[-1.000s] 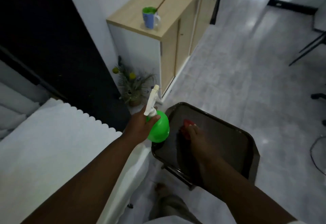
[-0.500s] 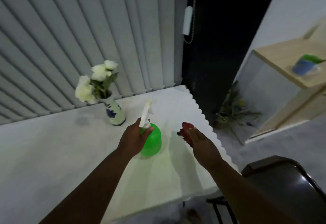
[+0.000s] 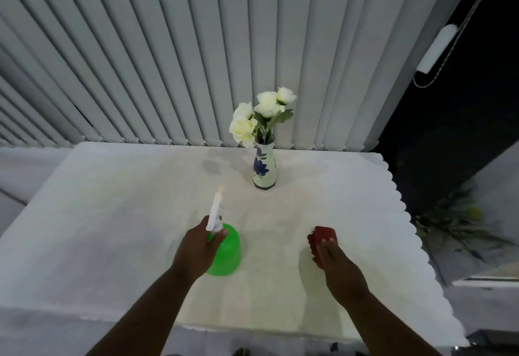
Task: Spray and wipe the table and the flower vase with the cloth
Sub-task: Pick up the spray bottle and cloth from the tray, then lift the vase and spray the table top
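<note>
A table point(image 3: 118, 215) with a white scalloped cover fills the middle of the view. At its far side stands a white vase with blue flower prints point(image 3: 264, 169), holding white roses. My left hand point(image 3: 198, 249) grips the neck of a green spray bottle point(image 3: 226, 251) with a white nozzle pointing away from me, held over the table. My right hand point(image 3: 335, 264) holds a red cloth point(image 3: 323, 239) just above the table, right of the bottle and nearer to me than the vase.
Grey vertical blinds point(image 3: 182, 52) hang right behind the table. A dark gap with a white blind weight and cord point(image 3: 436, 48) is at the right. A potted plant point(image 3: 460, 223) sits on the floor past the table's right edge.
My view has swung left from the dark chair and the cabinet onto the table. Both hands, still holding bottle and cloth, now hover over the table in front of the vase.
</note>
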A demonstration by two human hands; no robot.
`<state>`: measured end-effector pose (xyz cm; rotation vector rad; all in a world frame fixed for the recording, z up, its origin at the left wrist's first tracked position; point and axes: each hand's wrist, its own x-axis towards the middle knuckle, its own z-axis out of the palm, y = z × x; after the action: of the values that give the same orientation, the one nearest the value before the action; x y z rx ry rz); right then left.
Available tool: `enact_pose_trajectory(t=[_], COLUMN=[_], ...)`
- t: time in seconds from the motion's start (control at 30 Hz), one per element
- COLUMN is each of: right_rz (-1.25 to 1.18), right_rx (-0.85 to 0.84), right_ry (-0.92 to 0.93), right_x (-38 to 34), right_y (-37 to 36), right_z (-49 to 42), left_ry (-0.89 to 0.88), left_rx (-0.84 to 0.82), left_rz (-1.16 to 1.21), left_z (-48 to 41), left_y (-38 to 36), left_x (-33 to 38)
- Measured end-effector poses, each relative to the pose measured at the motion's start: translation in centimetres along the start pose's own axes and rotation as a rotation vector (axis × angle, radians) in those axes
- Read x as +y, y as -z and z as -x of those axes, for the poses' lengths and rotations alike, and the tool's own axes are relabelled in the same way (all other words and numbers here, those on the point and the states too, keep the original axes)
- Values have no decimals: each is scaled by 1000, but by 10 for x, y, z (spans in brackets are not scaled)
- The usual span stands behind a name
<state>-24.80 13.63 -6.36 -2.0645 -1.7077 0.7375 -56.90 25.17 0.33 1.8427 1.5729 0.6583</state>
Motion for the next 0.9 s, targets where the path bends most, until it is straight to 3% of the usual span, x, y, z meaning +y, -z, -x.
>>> enact_pose_trajectory(t=[0.1,0.2,0.33,0.43,0.53,0.63,0.9], right_rz=[265,443,469,285,-28,-186,-372], right_rx=[11,-90,22,92,-42,-79,76], right_ry=[68,80,176,286,333,262,186], right_x=[8,0,-47,-109,-173,-218,-222], right_y=[-12,-12,-11,-19,-38,-57,-62], right_z=[9,13,-1,-27,-53,-68,-59], left_ry=[2,5,-8,-36,-56,-54,77], left_rx=[19,29,40,-4,-27,-36,-159], left_rz=[9,32,4,-12,-1,62,182], left_z=[2,2,4,9,15,19,-6], left_y=[0,1,0,-2,-3,2,17], left_x=[-12,-18,-26,-34,-42,-48,-60])
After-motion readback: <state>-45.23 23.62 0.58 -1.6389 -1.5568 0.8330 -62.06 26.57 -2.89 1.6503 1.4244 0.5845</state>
